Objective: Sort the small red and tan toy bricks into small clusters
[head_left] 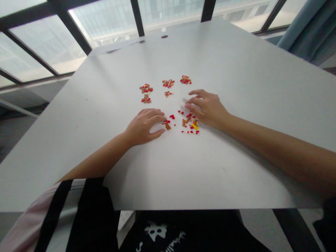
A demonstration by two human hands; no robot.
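Observation:
My left hand (pixel 145 126) rests on the table with its fingers stretched out and the thumb apart. Its fingertips are beside brown toy bricks (pixel 168 126) and small red bricks (pixel 172 117). Over the far edge of a loose scatter of tiny red, brown, white and yellow bricks is my right hand (pixel 208 107). Its thumb and index fingertips are together, the other fingers loosely bent; anything between the tips is too small to make out. A yellow brick (pixel 194 126) lies in this scatter, close below the right hand, near a brown brick (pixel 183 122).
Farther back on the white table (pixel 236 168) lie small brick heaps: a left one (pixel 146 88), a middle one (pixel 168 83) and a right one (pixel 186 79). Nearer are two smaller groups, one brown and red (pixel 146 99), one mixed (pixel 167 93). Windows stand behind.

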